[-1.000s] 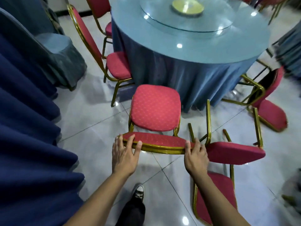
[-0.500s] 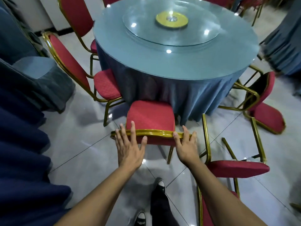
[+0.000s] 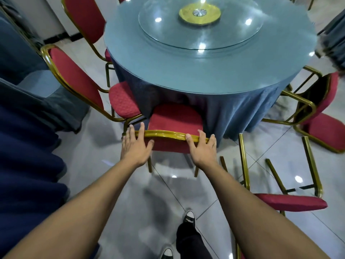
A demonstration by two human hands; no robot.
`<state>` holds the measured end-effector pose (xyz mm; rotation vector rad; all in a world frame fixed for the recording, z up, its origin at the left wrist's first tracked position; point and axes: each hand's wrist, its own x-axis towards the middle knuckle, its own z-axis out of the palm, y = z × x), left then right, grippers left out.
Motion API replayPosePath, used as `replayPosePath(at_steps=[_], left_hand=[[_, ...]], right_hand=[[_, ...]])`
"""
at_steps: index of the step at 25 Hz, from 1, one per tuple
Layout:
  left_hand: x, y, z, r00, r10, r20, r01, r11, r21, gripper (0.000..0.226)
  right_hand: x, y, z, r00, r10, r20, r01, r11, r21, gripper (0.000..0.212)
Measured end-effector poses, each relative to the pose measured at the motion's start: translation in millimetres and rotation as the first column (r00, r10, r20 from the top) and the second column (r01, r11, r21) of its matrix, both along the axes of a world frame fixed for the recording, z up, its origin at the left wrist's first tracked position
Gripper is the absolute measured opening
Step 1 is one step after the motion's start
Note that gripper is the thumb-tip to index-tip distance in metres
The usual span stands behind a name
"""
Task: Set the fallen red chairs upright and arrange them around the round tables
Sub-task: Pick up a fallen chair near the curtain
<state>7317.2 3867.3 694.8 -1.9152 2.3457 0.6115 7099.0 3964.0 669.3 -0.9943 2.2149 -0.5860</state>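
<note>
A red chair with a gold frame (image 3: 168, 135) stands upright in front of me, its seat (image 3: 175, 118) partly under the edge of the round table (image 3: 205, 71) with the blue cloth. My left hand (image 3: 136, 146) and my right hand (image 3: 202, 147) press on the top rail of its back with straight, spread fingers. A fallen red chair (image 3: 291, 201) lies on the floor at my right with its gold legs pointing away from me. Another fallen red chair (image 3: 323, 126) lies by the table's right side.
Two upright red chairs (image 3: 74, 77) (image 3: 85, 21) stand at the table's left side. A glass turntable with a gold hub (image 3: 199, 14) sits on the tabletop. Dark blue draped cloth (image 3: 28, 156) fills the left. My shoes (image 3: 189, 219) are on the glossy tiled floor.
The upright chair has slid forward until its seat is partly under the table's edge. Both hands stayed on its back rail, and I have stepped closer to the table.
</note>
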Motion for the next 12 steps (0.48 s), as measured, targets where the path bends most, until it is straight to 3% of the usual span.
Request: replayPosePath(at_steps=[4,7,12], left_hand=[[-10,52,16,0.993,-0.087,-0.083,0.08,0.993,-0.085,0.083],[-8,99,26,0.971,-0.219,-0.101,0.211,0.974,-0.085,0.076],[-20,182,32,0.907,-0.354,-0.228,0.346,0.935,-0.075,0.06]], right_hand=[[-12,26,10,1.0,-0.005,-0.004,0.004,0.994,-0.113,0.063],[3,72,30,0.999,-0.011,-0.036,0.002,0.966,-0.257,0.052],[23,181,57,0.976,-0.198,-0.086,0.146,0.898,-0.415,0.048]])
